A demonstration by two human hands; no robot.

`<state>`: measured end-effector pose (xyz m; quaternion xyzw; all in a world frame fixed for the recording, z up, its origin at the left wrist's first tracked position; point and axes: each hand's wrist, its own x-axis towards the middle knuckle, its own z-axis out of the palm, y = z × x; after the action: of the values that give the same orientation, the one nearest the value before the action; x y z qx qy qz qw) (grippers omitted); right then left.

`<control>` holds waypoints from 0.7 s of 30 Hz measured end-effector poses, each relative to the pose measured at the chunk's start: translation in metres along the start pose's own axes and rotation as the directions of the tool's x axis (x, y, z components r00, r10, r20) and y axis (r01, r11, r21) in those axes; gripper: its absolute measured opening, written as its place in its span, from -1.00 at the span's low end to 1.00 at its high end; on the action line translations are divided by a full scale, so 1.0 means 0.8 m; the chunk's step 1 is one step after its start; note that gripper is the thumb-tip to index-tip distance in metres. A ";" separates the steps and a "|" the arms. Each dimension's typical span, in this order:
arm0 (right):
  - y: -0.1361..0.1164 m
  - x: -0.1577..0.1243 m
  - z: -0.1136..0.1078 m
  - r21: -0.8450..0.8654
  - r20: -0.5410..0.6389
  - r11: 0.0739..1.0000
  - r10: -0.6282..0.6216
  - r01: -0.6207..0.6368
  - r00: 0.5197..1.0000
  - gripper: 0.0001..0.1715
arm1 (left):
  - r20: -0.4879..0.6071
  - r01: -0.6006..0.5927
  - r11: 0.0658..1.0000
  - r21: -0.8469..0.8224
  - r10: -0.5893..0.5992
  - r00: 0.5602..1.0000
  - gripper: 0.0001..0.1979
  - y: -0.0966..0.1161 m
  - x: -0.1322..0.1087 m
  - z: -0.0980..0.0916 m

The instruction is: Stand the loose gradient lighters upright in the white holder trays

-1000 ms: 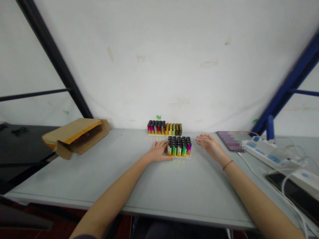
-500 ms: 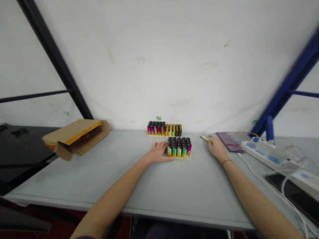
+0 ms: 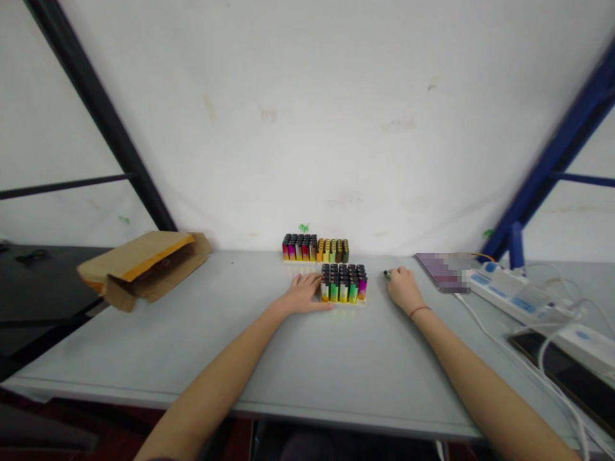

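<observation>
Several lighters (image 3: pixel 343 289) with black tops stand upright in rows in a pale tray (image 3: pixel 353 304) on the table. My left hand (image 3: pixel 302 294) grips the tray's left end, fingers at its back left and thumb along the front. To the right of the tray, my right hand (image 3: pixel 403 289) is closed around a lighter (image 3: pixel 387 274); only its dark end pokes out past the fingertips. Behind the tray, near the wall, stand a block of red, purple and clear lighters (image 3: pixel 300 248) and a block of yellow to dark green ones (image 3: pixel 333 250).
An open brown cardboard box (image 3: pixel 139 259) lies at the table's left. On the right are a tablet-like device (image 3: pixel 435 272), a white power strip (image 3: pixel 509 298), a dark phone (image 3: pixel 567 368) and loose white cables (image 3: pixel 485 330). A white wall (image 3: pixel 307 128) rises behind.
My right hand has moved left toward the tray, and the lighter in it now shows a dark end instead of its yellow body and metal tip. My left hand stays at the tray.
</observation>
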<state>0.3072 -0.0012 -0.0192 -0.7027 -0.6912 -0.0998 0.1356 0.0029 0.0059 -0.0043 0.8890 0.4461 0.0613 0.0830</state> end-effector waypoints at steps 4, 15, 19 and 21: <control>-0.010 -0.004 -0.017 0.039 0.019 0.998 0.048 -0.049 0.999 -0.69 | -0.005 -0.005 1.000 0.002 0.005 1.000 -0.07 -0.001 0.000 0.001; -0.025 -0.009 -0.026 0.425 -0.017 0.905 0.015 -0.006 1.000 -0.66 | -0.006 -0.009 1.000 -0.005 0.009 1.000 -0.04 -0.003 0.002 0.003; -0.030 -0.011 -0.024 0.636 -0.091 0.761 -0.090 0.128 0.992 -0.68 | -0.002 -0.006 1.000 -0.019 0.005 1.000 -0.04 -0.001 0.001 0.001; -0.035 -0.014 -0.026 0.727 -0.125 0.676 -0.040 0.119 0.991 -0.68 | 0.000 -0.003 1.000 -0.017 0.003 1.000 -0.04 -0.001 0.001 0.001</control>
<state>0.2798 -0.0186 -0.0019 -0.5530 -0.6957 0.1447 0.4351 0.0029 0.0067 -0.0050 0.8889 0.4442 0.0653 0.0907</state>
